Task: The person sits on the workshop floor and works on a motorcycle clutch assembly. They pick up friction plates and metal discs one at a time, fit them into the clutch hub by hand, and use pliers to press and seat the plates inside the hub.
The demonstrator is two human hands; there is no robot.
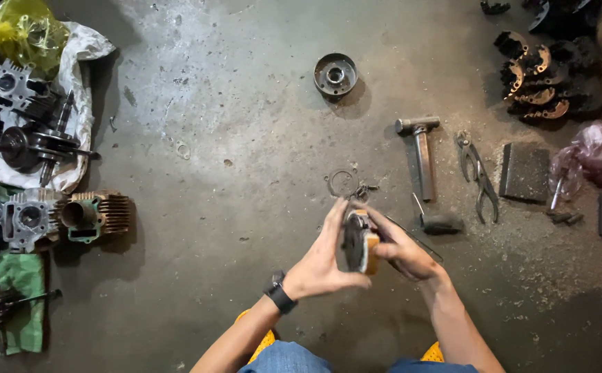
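My left hand point(323, 261) and my right hand point(403, 247) meet over the concrete floor and together hold a round dark metal part with a tan lining point(358, 242). The left hand, with a black watch on its wrist, cups the part from the left with its fingers spread along it. From the right, the other hand's fingers close around the part's edge. Just beyond the hands lie a thin wire ring point(340, 183) and a few small loose bits on the floor.
A hammer point(422, 153), pliers point(478, 177), a dark square block point(525, 173) and a black-handled tool point(439, 221) lie to the right. A round metal hub point(335, 74) sits farther out. Engine cylinders and crank parts point(66, 214) lie on cloths at left; curved brake shoes point(536, 79) are piled at top right.
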